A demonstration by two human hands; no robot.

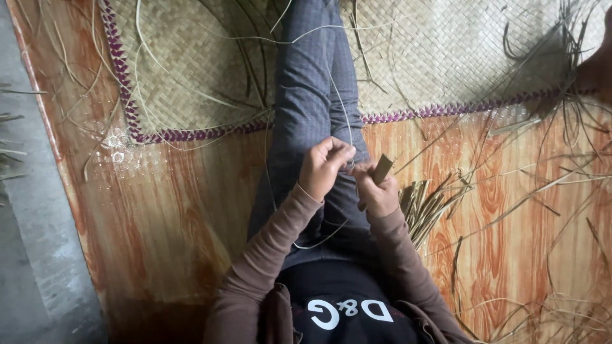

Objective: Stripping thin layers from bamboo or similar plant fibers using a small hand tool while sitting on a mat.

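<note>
Nearest the camera, brown sleeves are seen running up from a dark top to two hands held together over the lap. The left hand [324, 167] is curled almost shut, its fingertips pinched on a thin pale fibre strand [347, 127] that rises from the hands along the outstretched leg [312, 95], clad in grey-blue trousers. The right hand [377, 190] is closed around a short flat strip of dried leaf [382, 169], whose squared end is seen sticking up above the knuckles; the two hands are touching or very nearly so.

Just beside the right hand, on the wood-patterned floor covering [178, 210], a bundle of cut leaf strips [424, 207] is laid, fanned towards the person. Further loose strands [548, 191] are scattered over the floor covering towards its right edge.

Beyond the hands, the leg is stretched across a woven straw mat [191, 64] trimmed with a purple braided border [191, 135]; the mat is spread over the far part of the floor covering, and long unwoven strands are seen trailing off it at the far right corner. Along the left edge of the floor covering, a strip of bare grey concrete floor [32, 223] is visible.
</note>
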